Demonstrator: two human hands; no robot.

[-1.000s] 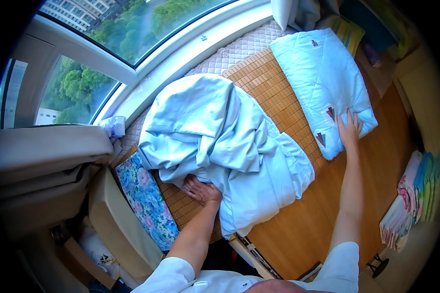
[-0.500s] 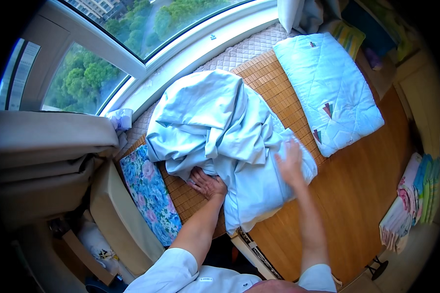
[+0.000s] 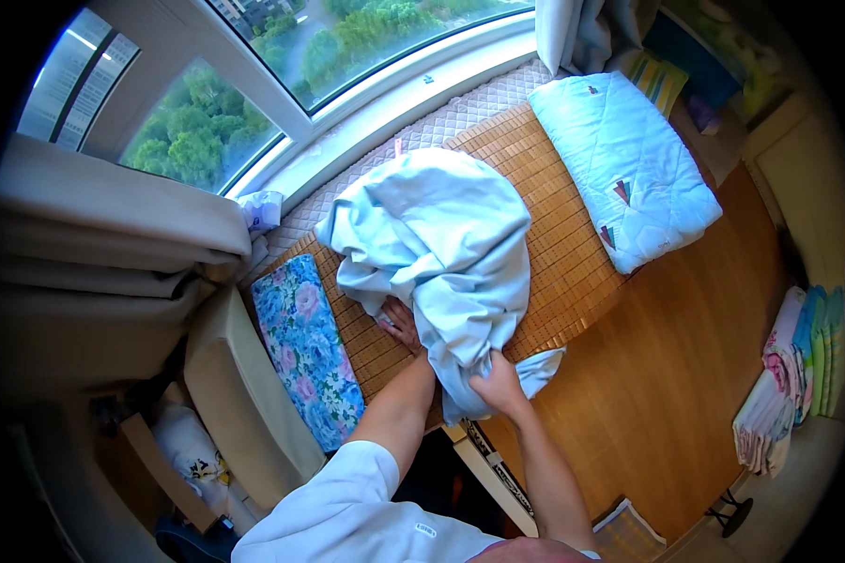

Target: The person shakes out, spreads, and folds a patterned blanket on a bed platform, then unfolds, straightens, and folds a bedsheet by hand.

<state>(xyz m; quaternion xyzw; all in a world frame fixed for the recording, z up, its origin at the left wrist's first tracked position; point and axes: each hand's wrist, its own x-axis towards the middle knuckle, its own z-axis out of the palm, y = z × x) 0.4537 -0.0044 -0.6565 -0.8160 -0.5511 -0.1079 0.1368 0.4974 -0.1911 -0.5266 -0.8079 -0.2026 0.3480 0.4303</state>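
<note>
Largest first. A wooden worktop [image 3: 648,375] spreads to the right of my right grip. A woven mat [image 3: 573,272] runs around the left grip and out beyond both. My thing in hand, a pale blue cloth [image 3: 451,225], sits heaped just beyond both grips, one flap poking out right of the right one. The folded quilt [image 3: 629,169]: well apart, beyond and right. The floral pad [image 3: 305,342]: near, left of the left grip. The right grip [image 3: 499,385] is clenched on the cloth's bunched near end. The left grip [image 3: 402,324] lies at its left edge, fingers partly covered; pinching or not, I cannot tell. My judgement: anchor with the left, gather that flap in, draw evenly, no jerking; slack folds could snag.
</note>
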